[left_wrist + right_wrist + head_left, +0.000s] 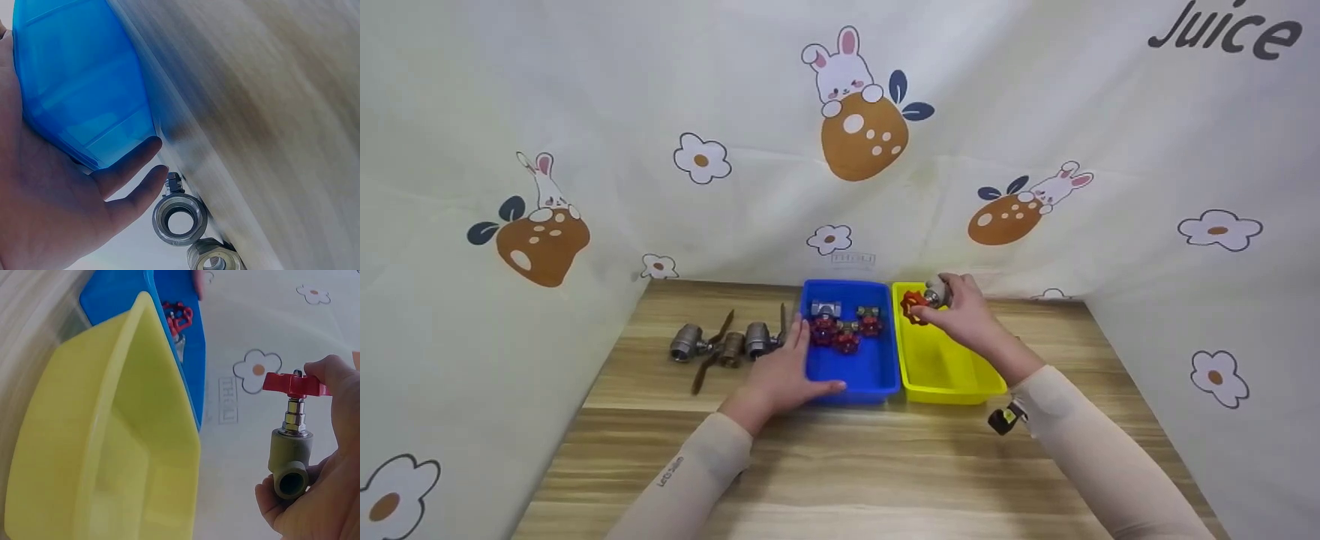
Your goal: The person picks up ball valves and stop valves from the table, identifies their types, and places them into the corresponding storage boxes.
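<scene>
My right hand [971,319] holds a globe valve [291,450] with a red handwheel and a grey body above the back of the yellow bin [952,394]. In the right wrist view the thumb is on the handwheel and fingers curl under the body. My left hand [784,375] rests with spread, fairly straight fingers against the left side of the blue bin [855,375]. Inside the blue bin lie several red-handled valves [847,343]. The left wrist view shows the palm beside the blue bin's wall [84,84].
Left of the blue bin, lever-handled ball valves [686,343] and a brass-coloured valve [730,350] lie on the wooden table [840,465]. The bins stand side by side near a patterned cloth backdrop [750,210]. A black wrist device [1003,420] hangs under the right sleeve.
</scene>
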### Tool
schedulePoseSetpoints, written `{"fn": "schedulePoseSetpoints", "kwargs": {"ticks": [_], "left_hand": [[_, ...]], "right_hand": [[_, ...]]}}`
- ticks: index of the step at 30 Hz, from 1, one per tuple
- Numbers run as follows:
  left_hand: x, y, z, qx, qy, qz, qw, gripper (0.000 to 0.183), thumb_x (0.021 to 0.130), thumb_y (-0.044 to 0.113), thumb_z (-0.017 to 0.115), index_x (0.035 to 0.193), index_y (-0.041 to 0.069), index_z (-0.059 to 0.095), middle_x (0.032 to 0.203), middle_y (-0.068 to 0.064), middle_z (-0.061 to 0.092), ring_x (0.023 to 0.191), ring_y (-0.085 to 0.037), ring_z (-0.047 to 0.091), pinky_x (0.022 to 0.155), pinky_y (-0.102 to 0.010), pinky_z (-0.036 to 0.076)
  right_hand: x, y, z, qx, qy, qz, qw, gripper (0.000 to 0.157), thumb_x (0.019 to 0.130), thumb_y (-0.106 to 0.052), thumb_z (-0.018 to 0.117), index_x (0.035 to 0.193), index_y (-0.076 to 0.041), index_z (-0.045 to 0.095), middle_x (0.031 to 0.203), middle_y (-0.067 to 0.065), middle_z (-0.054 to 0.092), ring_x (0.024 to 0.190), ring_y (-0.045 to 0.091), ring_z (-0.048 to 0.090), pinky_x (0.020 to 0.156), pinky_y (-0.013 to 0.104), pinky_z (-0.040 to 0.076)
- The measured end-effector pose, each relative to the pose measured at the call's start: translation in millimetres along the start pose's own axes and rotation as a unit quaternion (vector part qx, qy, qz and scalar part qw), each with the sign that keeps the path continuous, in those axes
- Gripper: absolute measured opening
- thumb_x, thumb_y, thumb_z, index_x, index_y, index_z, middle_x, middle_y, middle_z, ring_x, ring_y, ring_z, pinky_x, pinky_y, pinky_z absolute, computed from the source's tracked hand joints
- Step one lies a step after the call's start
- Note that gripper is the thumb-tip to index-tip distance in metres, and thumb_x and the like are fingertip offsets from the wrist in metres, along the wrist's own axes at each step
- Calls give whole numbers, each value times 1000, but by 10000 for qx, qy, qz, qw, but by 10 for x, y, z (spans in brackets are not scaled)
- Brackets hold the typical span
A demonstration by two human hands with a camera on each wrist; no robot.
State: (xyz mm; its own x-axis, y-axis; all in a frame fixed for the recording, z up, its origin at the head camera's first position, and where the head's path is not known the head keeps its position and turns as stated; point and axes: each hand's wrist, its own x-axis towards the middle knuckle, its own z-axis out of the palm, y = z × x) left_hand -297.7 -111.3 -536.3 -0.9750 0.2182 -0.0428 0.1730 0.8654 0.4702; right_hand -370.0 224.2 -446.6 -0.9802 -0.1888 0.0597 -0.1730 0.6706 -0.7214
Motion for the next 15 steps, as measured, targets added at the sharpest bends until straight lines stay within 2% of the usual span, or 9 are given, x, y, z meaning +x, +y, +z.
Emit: {"fn": "schedulePoseSetpoints", "kwargs": {"ticks": [6,11,15], "left_hand": [[15,-11,17,17,5,9,10000,139,85,88,72,177,5,9,185,-12,-6,126,-48,69,105,-59,58],[17,-12,15,34,32,39,10000,138,86,86,73,177,3,12,186,-14,-1,124,-48,70,104,-59,58],[19,-13,12,46,47,47,10000,137,86,86,73,177,3,12,186,-15,0,128,-49,68,107,-60,57]], "right_hand": [[-42,-115,162,-1,-186,-198,9996,103,91,-52,89,165,2,41,138,20,49,126,37,53,112,48,52],[-73,-206,263,-39,-310,-210,9993,106,88,-58,90,165,-2,43,140,16,50,127,35,56,113,48,53],[-91,-255,341,114,-463,-277,9985,105,88,-57,91,166,-4,43,140,13,50,133,33,56,117,49,51]]}}
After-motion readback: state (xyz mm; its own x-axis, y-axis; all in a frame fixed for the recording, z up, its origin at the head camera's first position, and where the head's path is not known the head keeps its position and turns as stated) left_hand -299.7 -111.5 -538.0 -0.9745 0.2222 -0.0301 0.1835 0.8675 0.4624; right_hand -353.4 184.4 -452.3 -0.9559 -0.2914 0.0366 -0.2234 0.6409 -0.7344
